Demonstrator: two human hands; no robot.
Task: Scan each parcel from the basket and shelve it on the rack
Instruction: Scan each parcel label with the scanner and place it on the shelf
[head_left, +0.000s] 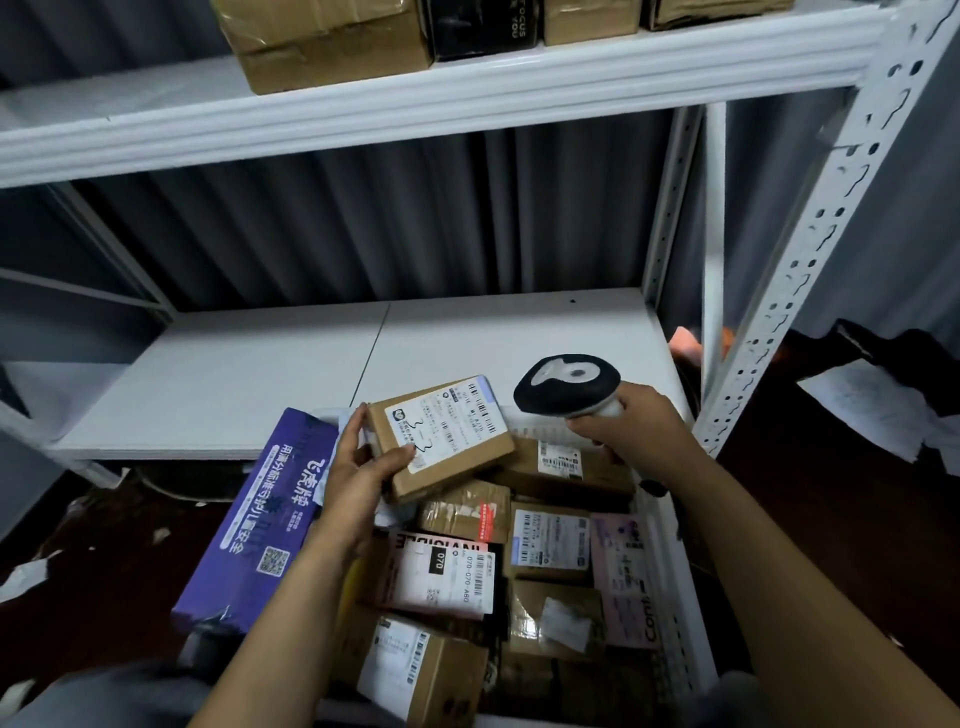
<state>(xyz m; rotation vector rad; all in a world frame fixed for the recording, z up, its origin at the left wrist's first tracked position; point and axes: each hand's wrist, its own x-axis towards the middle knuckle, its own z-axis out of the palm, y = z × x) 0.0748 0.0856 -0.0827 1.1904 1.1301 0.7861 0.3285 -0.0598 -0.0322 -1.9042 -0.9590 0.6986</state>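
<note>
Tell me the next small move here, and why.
Probably aim the scanner at the label on the parcel and trigger it. The left hand holds the parcel label-up above the basket, the right hand grips the scanner beside it, and the parcel is not yet shelved.

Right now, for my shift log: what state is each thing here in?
small parcel: lifted above the basket, label up, held by the left hand
scanner: gripped by the right hand, raised beside the small parcel
basket: filled with other parcels
purple box: tilted at the basket's left side
top shelf: holds boxes
</note>
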